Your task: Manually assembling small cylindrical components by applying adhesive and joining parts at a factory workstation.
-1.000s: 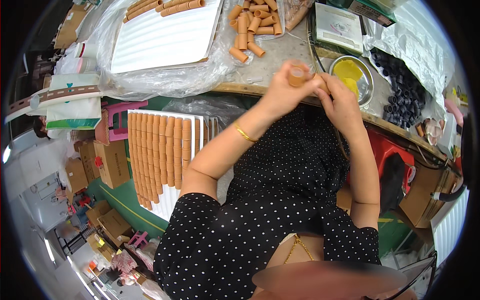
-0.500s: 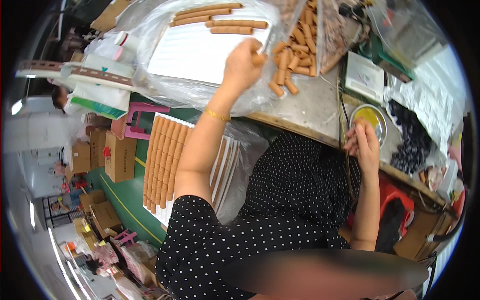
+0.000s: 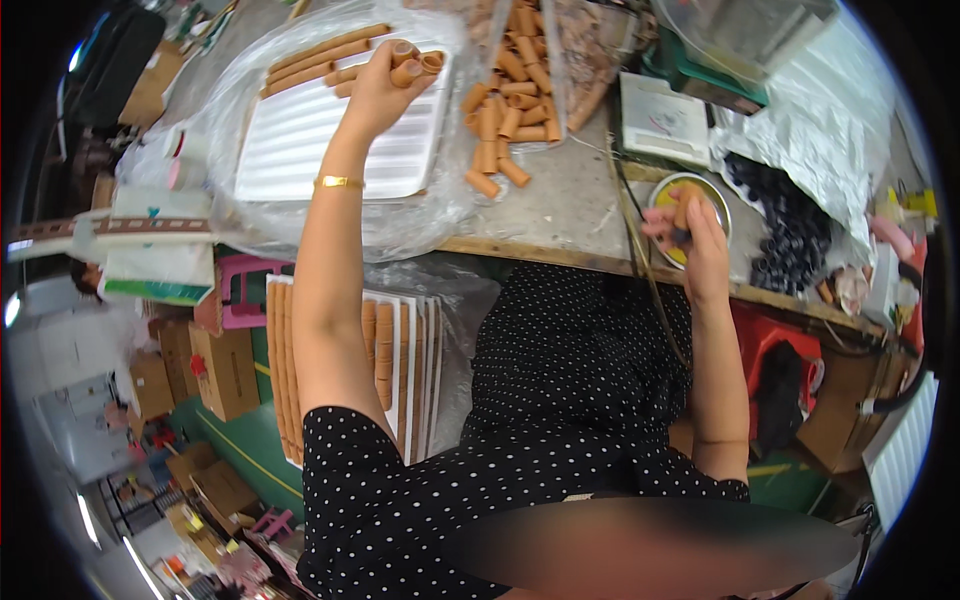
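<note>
Left hand [image 3: 375,95] reaches over the white ribbed tray [image 3: 300,150] on the counter [image 3: 570,205], grip closed around a few short tan tubes [image 3: 408,62] at the tray's far edge. Only the top few grooves hold tubes; most of the tray is bare, so filling looks barely begun. Loose pile of tubes [image 3: 510,105] lies just right of the tray. Right hand [image 3: 700,240] is at the small yellow dish [image 3: 690,205], grip pinched on one tube. A fuller tray [image 3: 350,360] sits below the counter edge.
</note>
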`<action>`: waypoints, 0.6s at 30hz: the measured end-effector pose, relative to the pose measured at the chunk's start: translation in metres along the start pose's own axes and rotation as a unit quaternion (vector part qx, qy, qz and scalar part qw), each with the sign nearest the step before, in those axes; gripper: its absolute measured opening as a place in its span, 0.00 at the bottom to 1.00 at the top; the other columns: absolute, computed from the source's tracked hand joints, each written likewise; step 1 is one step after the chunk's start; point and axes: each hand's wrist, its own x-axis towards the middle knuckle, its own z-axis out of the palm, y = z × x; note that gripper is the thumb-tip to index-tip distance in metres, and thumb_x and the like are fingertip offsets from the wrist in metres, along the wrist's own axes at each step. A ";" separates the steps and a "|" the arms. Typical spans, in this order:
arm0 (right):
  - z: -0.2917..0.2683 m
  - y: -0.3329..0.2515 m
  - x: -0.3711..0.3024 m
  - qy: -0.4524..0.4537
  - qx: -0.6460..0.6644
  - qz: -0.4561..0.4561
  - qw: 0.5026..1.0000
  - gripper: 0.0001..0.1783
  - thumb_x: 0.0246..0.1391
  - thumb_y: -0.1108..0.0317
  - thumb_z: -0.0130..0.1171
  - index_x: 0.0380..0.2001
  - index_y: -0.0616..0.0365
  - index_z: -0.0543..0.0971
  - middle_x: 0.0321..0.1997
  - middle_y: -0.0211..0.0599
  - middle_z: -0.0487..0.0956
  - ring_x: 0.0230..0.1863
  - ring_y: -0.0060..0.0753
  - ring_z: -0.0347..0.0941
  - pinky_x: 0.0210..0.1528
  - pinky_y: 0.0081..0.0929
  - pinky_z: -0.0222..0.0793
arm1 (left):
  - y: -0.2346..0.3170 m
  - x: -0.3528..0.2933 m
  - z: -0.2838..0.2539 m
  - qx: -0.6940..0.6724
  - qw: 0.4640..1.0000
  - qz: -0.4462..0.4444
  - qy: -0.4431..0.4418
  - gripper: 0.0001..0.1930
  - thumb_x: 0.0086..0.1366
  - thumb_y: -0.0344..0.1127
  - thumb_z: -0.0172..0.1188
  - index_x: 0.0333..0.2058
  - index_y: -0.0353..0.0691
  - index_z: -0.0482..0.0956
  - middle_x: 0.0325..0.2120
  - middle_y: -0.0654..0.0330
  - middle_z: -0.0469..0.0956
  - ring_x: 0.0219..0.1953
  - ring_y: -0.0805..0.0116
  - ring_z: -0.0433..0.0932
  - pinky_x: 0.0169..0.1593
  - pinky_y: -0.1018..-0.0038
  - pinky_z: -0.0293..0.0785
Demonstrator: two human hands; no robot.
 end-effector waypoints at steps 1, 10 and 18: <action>0.002 0.002 0.007 -0.012 0.060 -0.040 0.997 0.20 0.62 0.55 0.37 0.47 0.59 0.66 0.40 0.42 0.77 0.37 0.25 0.72 0.38 0.22 0.62 | 0.021 -0.008 0.017 -0.114 0.993 0.009 -0.010 0.15 0.52 0.28 0.64 0.37 0.38 0.68 0.34 0.62 0.75 0.38 0.71 0.74 0.40 0.76 0.72; 0.036 0.000 0.030 -0.094 0.265 -0.083 0.956 0.24 0.63 0.55 0.35 0.49 0.65 0.65 0.55 0.49 0.66 0.56 0.37 0.61 0.59 0.33 0.54 | 0.139 -0.079 0.152 -0.466 0.869 -0.050 -0.158 0.19 0.49 0.27 0.67 0.38 0.39 0.68 0.34 0.66 0.72 0.37 0.77 0.72 0.42 0.79 0.71; 0.010 0.014 0.026 -0.104 0.150 -0.194 0.964 0.20 0.62 0.59 0.41 0.51 0.63 0.66 0.54 0.37 0.64 0.52 0.26 0.62 0.56 0.24 0.57 | 0.157 -0.076 0.158 -0.562 0.805 -0.108 -0.159 0.21 0.49 0.26 0.67 0.40 0.37 0.68 0.37 0.63 0.72 0.40 0.76 0.72 0.43 0.80 0.71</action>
